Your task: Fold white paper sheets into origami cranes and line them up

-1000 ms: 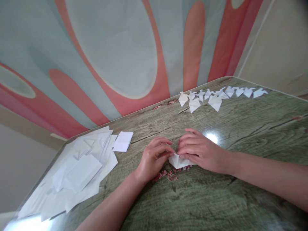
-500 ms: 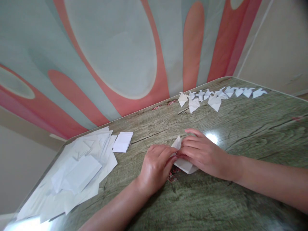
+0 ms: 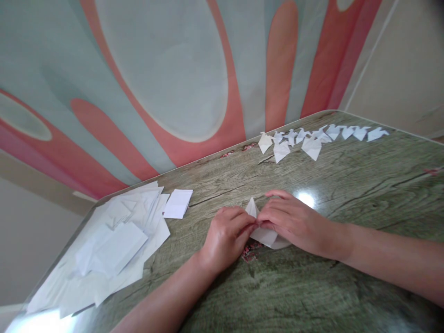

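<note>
A partly folded piece of white paper [image 3: 265, 237] lies on the wooden table in front of me, its pointed tip sticking up between my hands. My left hand [image 3: 227, 236] pinches its left side with thumb and forefinger. From the right, my right hand [image 3: 291, 222] grips the same paper, fingertips meeting those of the left at the middle crease. My fingers hide part of the folds.
Several folded paper birds [image 3: 312, 147] stand in a row at the table's back right. On the left lies a spread pile of white sheets [image 3: 118, 249], with a small folded paper square [image 3: 178, 204] beside it. A patterned wall panel [image 3: 166, 69] rises behind the table [image 3: 222, 185].
The paper's upright tip has shifted slightly left and shows more fully. Both hands keep hold of it, their fingertips now closer together at the crease.
</note>
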`<state>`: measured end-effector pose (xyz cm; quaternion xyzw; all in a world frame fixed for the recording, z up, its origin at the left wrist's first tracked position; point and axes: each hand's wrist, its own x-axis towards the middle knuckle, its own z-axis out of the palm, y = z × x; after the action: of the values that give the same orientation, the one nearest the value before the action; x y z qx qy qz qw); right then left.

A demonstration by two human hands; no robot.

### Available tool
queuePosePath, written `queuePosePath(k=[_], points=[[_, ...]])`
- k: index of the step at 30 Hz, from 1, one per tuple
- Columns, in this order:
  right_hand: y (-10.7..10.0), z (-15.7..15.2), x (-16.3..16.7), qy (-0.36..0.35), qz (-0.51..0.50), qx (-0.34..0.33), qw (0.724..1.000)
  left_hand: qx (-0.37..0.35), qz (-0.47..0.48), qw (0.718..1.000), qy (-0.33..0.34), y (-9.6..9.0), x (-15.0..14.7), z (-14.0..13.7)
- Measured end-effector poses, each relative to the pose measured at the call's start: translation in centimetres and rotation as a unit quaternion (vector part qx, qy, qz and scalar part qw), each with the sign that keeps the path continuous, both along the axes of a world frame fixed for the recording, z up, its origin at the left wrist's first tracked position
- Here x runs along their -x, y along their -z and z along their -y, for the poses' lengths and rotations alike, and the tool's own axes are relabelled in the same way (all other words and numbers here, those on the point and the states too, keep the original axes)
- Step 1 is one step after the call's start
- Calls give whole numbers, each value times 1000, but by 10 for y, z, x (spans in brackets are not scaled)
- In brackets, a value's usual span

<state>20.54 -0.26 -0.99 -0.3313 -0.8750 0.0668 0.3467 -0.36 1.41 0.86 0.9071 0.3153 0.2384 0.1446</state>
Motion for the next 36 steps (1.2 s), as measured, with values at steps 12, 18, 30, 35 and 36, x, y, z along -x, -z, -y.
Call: queuePosePath(k=[12,18,30,35,36], points=[[-9,-20,-21,121,-130,75,981,-17,10,999,38,0,13,-10],[0,-24,-17,2,-72,72,995,-14,-3,997,78,0,13,-10],[3,-19,-18,18,-20,16,1000,-3,7,996,88,-1,11,-9],[1,-17,-16,48,-24,13,998,7,27,998,51,-2,9,-8],[2,-18,-16,61,-29,21,998,10,32,998,45,-3,8,-8]])
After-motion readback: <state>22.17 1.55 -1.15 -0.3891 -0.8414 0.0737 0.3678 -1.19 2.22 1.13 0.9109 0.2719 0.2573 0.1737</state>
